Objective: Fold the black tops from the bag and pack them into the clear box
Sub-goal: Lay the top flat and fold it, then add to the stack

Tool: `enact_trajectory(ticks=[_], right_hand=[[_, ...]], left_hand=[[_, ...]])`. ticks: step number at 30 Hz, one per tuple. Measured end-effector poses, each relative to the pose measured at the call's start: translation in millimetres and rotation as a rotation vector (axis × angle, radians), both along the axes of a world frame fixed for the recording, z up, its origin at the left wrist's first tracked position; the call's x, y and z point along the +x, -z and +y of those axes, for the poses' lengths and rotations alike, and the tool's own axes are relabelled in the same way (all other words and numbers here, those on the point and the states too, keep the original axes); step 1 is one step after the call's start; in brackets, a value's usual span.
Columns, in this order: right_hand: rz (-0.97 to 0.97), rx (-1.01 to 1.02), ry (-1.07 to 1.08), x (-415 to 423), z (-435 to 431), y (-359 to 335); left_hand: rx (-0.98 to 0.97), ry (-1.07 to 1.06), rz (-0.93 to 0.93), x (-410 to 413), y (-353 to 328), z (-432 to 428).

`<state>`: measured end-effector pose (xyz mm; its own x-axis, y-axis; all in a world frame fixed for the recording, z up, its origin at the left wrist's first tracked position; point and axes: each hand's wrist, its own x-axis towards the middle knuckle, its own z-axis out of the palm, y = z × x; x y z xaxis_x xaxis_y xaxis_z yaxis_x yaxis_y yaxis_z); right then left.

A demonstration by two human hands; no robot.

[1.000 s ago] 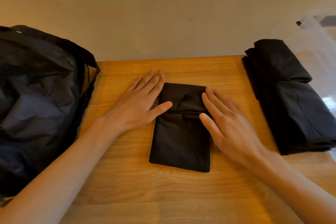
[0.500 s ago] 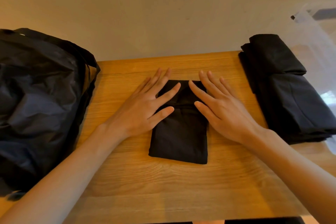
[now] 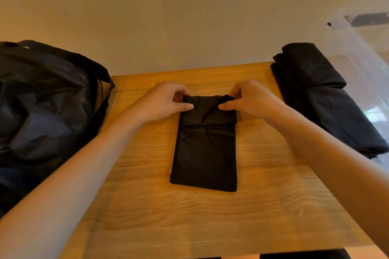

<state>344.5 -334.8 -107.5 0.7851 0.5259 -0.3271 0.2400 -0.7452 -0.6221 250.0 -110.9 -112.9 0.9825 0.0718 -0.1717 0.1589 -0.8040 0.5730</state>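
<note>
A black top [image 3: 205,151], folded into a narrow rectangle, lies in the middle of the wooden table [image 3: 189,216]. My left hand [image 3: 166,101] pinches its far left corner between thumb and curled fingers. My right hand [image 3: 250,99] pinches the far right corner the same way. A large black bag [image 3: 46,111] sits crumpled at the left. At the right a stack of folded black tops [image 3: 322,99] rests against the clear box [image 3: 362,65], whose thin wall rises beside it.
A beige wall [image 3: 189,17] stands right behind the table's far edge. The table's near edge runs along the bottom of the view, with dark shapes below it.
Both hands were lying flat on the top's upper part. They slid to its far edge and curled to pinch the two far corners.
</note>
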Motion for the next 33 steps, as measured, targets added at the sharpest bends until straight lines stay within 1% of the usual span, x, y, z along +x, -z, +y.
enact_trajectory(ticks=[3, 6, 8, 10, 13, 17, 20, 23, 26, 29, 33], right_hand=[[0.007, 0.061, -0.005, 1.5, -3.0, -1.5], [-0.025, 0.142, -0.005, -1.2, -9.2, -1.4], [-0.084, 0.219, -0.032, -5.1, -13.4, -2.8], [-0.149, 0.304, -0.067, -12.8, -17.1, -5.0], [-0.285, 0.374, -0.127, -29.7, -23.6, -5.2], [-0.409, 0.445, -0.229, -59.0, -38.0, -1.9], [-0.547, 0.473, -0.343, -78.9, -47.4, 5.0], [-0.645, 0.472, -0.391, -93.0, -56.2, 16.6], [-0.689, 0.455, -0.413, -105.3, -64.2, 27.4], [-0.692, 0.458, -0.442, -116.0, -69.6, 34.9], [-0.706, 0.375, -0.531, -122.9, -78.3, 39.6]], left_hand=[[-0.055, -0.004, 0.013, 1.3, -3.1, 2.7], [-0.179, -0.033, 0.003, -5.0, -8.9, 1.1], [-0.242, -0.051, -0.064, -11.7, -13.1, -3.0], [-0.258, -0.061, -0.15, -19.6, -17.5, -7.0], [-0.27, -0.05, -0.24, -36.7, -22.8, -9.3], [-0.2, 0.084, -0.314, -68.4, -23.3, -14.5], [-0.177, 0.127, -0.401, -91.0, -19.8, -21.4], [-0.098, 0.162, -0.468, -107.2, -14.2, -26.4], [-0.006, 0.229, -0.504, -120.4, -6.8, -31.1], [0.07, 0.283, -0.534, -132.2, 0.9, -32.7], [0.208, 0.387, -0.56, -144.1, 11.4, -32.6]])
